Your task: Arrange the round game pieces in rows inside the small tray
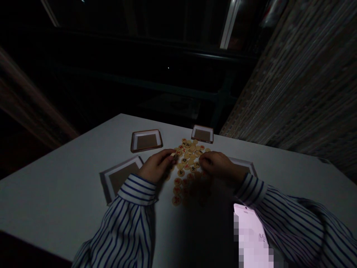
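Many round wooden Chinese chess pieces [184, 160] with red or black characters lie in a loose heap on the white table. Some overlap. Between the thumb and fingers of my left hand [156, 163], at the heap's left side, is one Chinese chess piece [173, 155]. My right hand [219, 163] is closed in a pinch at the right side of the heap, fingertips among the pieces; whatever it holds is hidden. Closer to me, red-marked pieces [176, 190] stand in short rows, the right ones dim in shadow.
Shallow open boxes stand around the heap: one back left [146, 141], one at the back [202, 134], one beside my left forearm [119, 176] and one partly behind my right wrist [245, 165]. A lit phone [249, 230] lies near my right sleeve. A string curtain [279, 82] hangs at right.
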Demonstrator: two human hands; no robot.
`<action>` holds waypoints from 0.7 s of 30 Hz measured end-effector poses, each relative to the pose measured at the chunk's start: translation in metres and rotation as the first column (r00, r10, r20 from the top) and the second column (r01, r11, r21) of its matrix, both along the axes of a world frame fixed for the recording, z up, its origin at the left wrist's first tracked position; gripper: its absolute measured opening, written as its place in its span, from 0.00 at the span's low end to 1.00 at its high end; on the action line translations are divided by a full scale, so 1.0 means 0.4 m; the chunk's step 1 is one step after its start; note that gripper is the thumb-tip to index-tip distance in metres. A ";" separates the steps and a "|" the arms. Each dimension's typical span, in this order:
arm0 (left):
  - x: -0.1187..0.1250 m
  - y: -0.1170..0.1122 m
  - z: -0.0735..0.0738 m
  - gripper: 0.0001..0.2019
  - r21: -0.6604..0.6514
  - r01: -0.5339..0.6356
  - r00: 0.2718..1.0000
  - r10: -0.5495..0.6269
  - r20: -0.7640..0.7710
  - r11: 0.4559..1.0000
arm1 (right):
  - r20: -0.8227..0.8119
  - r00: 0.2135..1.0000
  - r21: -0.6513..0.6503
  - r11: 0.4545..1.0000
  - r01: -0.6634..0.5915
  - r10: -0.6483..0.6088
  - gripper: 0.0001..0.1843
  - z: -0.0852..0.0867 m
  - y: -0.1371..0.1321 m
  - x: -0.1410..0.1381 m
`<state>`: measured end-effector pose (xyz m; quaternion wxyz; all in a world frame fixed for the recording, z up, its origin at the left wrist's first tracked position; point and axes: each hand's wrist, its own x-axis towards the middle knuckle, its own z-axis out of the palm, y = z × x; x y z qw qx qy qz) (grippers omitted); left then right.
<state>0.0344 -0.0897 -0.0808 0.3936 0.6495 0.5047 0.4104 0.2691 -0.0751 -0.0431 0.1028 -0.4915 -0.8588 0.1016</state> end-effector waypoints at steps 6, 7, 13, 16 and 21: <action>0.026 -0.014 0.028 0.21 -0.144 0.043 0.941 0.008 0.339 0.989 | -0.021 1.000 0.018 1.000 -0.005 0.005 0.14 0.011 -0.007 -0.002; 0.029 -0.018 0.036 0.21 -0.166 0.046 0.927 0.020 0.375 0.985 | -0.021 1.000 0.023 1.000 -0.006 0.007 0.14 0.012 -0.008 -0.001; 0.040 -0.030 0.068 0.15 -0.309 0.080 0.856 0.093 0.508 0.948 | -0.042 0.999 0.049 0.999 -0.013 0.015 0.14 0.017 -0.012 0.002; 0.043 -0.031 0.071 0.13 -0.333 0.107 0.818 0.107 0.565 0.937 | -0.042 0.999 0.054 0.999 0.000 0.002 0.14 0.022 -0.014 0.004; 0.045 -0.034 0.072 0.11 -0.338 0.152 0.800 0.085 0.595 0.929 | -0.058 0.998 0.062 0.998 -0.006 0.009 0.13 0.031 -0.021 0.007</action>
